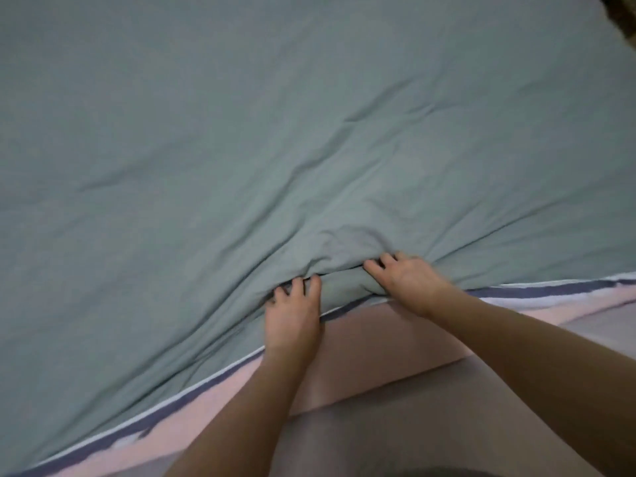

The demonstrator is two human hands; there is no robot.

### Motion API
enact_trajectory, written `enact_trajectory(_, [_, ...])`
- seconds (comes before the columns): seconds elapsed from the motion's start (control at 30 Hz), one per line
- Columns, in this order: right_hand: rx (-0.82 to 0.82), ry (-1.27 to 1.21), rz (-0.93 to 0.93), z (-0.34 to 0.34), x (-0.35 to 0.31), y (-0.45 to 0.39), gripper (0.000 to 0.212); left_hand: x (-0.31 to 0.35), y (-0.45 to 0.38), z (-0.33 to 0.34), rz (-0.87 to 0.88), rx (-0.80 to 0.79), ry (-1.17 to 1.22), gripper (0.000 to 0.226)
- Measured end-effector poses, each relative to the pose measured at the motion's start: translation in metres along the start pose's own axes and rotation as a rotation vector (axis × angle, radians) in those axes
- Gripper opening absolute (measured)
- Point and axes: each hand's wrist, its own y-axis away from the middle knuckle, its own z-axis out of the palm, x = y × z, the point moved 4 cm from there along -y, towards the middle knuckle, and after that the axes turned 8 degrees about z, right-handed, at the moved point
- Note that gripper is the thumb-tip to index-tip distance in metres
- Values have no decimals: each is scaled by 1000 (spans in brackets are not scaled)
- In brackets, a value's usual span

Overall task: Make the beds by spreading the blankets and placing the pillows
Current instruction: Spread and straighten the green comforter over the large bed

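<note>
Head view, looking down over the near edge of a bed. A grey-green blanket [241,132] lies spread across nearly the whole field, covering the bed from the far side to the near edge, with creases radiating from a bunched fold at its near hem. The left hand [292,315] grasps this fold from the near side, its fingers [297,285] curled into the cloth; the right hand [407,282], just beside it and slightly farther in, likewise grips the bunched fabric, fingers [375,268] dug into the fold. Both forearms extend from the lower right of the field. Beneath the blanket's hem, a blue-and-white striped edge [537,292] of another layer shows along the bed's near side, and below it a pink sheet [364,339] covers the side of the mattress. A pale floor [395,425] lies beneath the arms. A dark patterned object [623,15], too cropped to identify, occupies the upper right corner.
</note>
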Motion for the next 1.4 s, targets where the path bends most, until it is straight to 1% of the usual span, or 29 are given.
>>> enact_trajectory(0.03, [31,-47,-34,-5,2,0,43,0,-5,-9,60,31,-40,58])
enact_trajectory(0.1, [27,-101,-99,-11,18,13,39,22,-4,-30,273,36,-77,49])
enact_trajectory(0.13, [71,-99,-115,-18,28,18,39,28,-6,-42,337,54,-72,46])
enact_trajectory(0.2, [104,-72,-178,-26,42,39,40,46,-3,-59,396,67,-42,45])
enact_trajectory(0.23, [82,-30,-239,-25,43,52,38,56,0,-64,416,43,-7,47])
enact_trajectory(0.27, [51,22,-323,-22,41,66,35,68,2,-62,442,-19,4,49])
enact_trajectory(0.33, [-48,114,-479,-12,35,89,30,88,10,-53,473,-200,18,46])
enact_trajectory(0.4, [-110,143,-539,-1,33,93,27,97,6,-45,438,-301,86,36])
enact_trajectory(0.47, [-140,158,-536,7,33,86,26,93,-3,-41,373,-392,173,29])
enact_trajectory(0.53, [-261,145,-541,20,33,85,27,87,-4,-27,274,-569,334,27])
enact_trajectory(0.6, [-406,138,-534,34,35,83,25,80,2,-14,136,-766,531,25])
enact_trajectory(0.63, [-443,85,-521,34,36,80,23,74,3,-11,84,-804,612,25])
enact_trajectory(0.67, [-445,-2,-490,27,36,73,21,63,1,-13,55,-780,679,23])
enact_trajectory(0.7, [-416,-104,-444,16,39,62,19,52,-4,-19,39,-706,756,19])
enact_trajectory(0.73, [-337,-188,-401,0,41,45,19,36,-13,-32,31,-582,824,17])
enact_trajectory(0.77, [-211,-242,-371,-19,43,25,19,17,-25,-48,33,-401,839,18])
enact_trajectory(0.8, [-65,-283,-342,-41,46,4,18,-5,-38,-68,22,-180,777,17])
enact_trajectory(0.83, [63,-322,-311,-63,48,-19,18,-28,-50,-90,-6,38,662,15])
enact_trajectory(0.87, [154,-351,-278,-84,50,-41,19,-47,-63,-110,-59,214,541,18])
enact_trajectory(0.9, [207,-388,-238,-96,51,-58,22,-57,-70,-123,-116,335,462,24])
enact_trajectory(0.93, [245,-415,-196,-114,52,-85,26,-74,-87,-137,-157,424,426,32])
enact_trajectory(0.97, [274,-453,-145,-127,51,-106,32,-83,-102,-145,-181,470,412,39])
enact_trajectory(1.07, [382,-514,0,-165,50,-174,48,-108,-159,-165,-258,492,393,57])
enact_trajectory(1.13, [432,-526,53,-183,49,-232,54,-133,-204,-172,-315,523,338,63])
enact_trajectory(1.2, [443,-490,87,-188,55,-278,58,-149,-235,-169,-332,540,295,65])
enact_trajectory(1.3, [384,-398,167,-156,75,-323,62,-149,-269,-142,-348,475,265,64])
enact_trajectory(1.4, [367,-317,172,-106,93,-307,65,-113,-268,-112,-276,433,188,69])
